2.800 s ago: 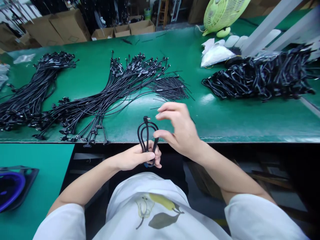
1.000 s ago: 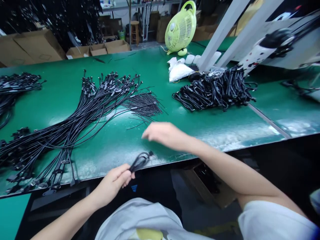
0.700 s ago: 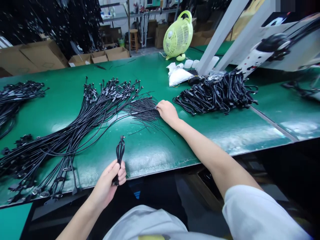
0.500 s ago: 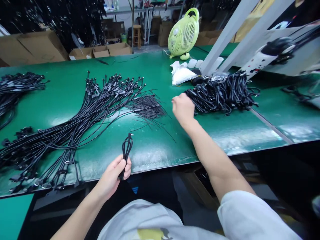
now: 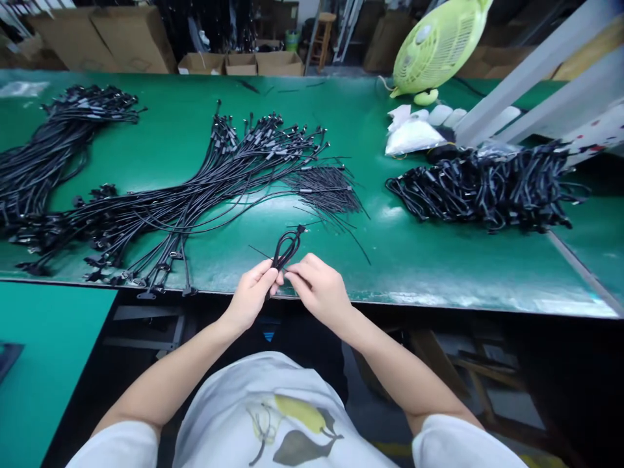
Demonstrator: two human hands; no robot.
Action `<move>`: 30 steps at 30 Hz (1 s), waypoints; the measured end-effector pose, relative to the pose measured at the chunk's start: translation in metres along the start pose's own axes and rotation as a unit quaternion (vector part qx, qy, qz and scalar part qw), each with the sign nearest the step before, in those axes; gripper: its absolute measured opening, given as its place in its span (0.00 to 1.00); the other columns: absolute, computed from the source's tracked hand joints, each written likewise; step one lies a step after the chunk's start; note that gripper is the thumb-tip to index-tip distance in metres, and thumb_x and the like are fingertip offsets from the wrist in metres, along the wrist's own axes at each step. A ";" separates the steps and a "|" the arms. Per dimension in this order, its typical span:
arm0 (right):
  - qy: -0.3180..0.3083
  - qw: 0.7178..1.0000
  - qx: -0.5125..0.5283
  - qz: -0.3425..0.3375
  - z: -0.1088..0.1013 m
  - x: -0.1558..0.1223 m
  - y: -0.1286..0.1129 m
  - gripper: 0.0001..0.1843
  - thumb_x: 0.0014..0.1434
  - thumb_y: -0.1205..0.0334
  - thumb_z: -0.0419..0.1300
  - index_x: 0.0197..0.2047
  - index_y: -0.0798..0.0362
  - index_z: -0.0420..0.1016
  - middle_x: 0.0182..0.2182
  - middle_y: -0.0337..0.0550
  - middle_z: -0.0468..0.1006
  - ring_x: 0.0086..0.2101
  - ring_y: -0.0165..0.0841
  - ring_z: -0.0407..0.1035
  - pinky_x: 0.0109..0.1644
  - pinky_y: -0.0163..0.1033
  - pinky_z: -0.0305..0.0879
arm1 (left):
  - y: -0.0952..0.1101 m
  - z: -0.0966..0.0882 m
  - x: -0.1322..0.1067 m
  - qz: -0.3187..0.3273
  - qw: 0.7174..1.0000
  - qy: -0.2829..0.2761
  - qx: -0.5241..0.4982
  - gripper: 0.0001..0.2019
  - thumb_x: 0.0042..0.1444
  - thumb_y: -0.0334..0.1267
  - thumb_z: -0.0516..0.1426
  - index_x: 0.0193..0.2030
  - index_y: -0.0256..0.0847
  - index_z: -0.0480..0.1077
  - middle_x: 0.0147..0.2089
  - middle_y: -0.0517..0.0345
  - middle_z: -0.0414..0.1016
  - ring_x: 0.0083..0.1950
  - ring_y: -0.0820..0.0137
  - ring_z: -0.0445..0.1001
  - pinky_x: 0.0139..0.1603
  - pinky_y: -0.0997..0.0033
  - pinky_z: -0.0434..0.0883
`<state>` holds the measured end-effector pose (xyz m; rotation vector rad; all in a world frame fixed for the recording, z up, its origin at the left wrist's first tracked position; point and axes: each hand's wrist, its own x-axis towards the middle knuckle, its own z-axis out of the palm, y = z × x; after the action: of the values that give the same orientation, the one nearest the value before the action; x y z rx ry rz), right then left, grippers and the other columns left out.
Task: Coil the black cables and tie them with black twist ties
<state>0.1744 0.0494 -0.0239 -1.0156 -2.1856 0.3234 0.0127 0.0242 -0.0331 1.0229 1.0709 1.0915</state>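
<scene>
My left hand [image 5: 254,291] is closed around a coiled black cable [image 5: 287,247], whose loops and plug end stick up above the fingers. Close beside it, my right hand [image 5: 319,286] pinches one end of a thin black twist tie [image 5: 260,251]. The tie's other end pokes out to the left of the coil; its middle is hidden by the cable and fingers. Beyond the hands lies a pile of similar thin black ties [image 5: 329,188]. A large spread of uncoiled black cables [image 5: 195,188] lies to the left of that pile.
Bundled cables [image 5: 482,188] form a heap at the right, near a white plastic bag [image 5: 413,138] and a green fan [image 5: 436,49]. Another cable bunch [image 5: 63,143] lies far left on the green table [image 5: 390,273]. Slanted white posts [image 5: 541,78] rise at the right.
My right hand has come from beside the bundled heap back to the left hand, now with a twist tie at the coil. The view has shifted, so the table contents appear farther right.
</scene>
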 end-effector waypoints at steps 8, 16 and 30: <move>-0.048 0.868 -0.276 -0.410 -0.021 0.030 -0.012 0.15 0.65 0.72 0.46 0.45 0.60 0.73 0.52 0.51 0.72 0.52 0.39 0.63 0.56 0.47 0.59 | 0.005 -0.011 0.002 0.099 0.958 0.039 0.267 0.14 0.60 0.36 0.50 0.48 0.38 0.74 0.38 0.53 0.76 0.37 0.67 0.72 0.43 0.69 0.67; -0.152 0.829 -0.361 -0.399 -0.026 0.038 -0.027 0.10 0.65 0.71 0.46 0.39 0.58 0.68 0.35 0.48 0.71 0.32 0.35 0.63 0.38 0.43 0.58 | 0.005 -0.023 0.000 0.061 0.978 -0.042 0.195 0.07 0.52 0.31 0.49 0.28 0.38 0.67 0.22 0.64 0.63 0.26 0.75 0.60 0.29 0.74 0.58; -0.194 0.735 -0.484 -0.434 -0.013 0.022 -0.051 0.15 0.55 0.77 0.48 0.27 0.53 0.73 0.24 0.45 0.65 0.26 0.36 0.54 0.30 0.42 0.49 | 0.012 -0.019 -0.002 -0.115 0.989 -0.083 0.043 0.05 0.40 0.33 0.52 0.27 0.38 0.63 0.19 0.68 0.59 0.20 0.80 0.55 0.21 0.77 0.49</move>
<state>0.1437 0.0313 0.0209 -0.2126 -2.9640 -1.2640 -0.0084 0.0265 -0.0244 1.0125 1.0785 0.7669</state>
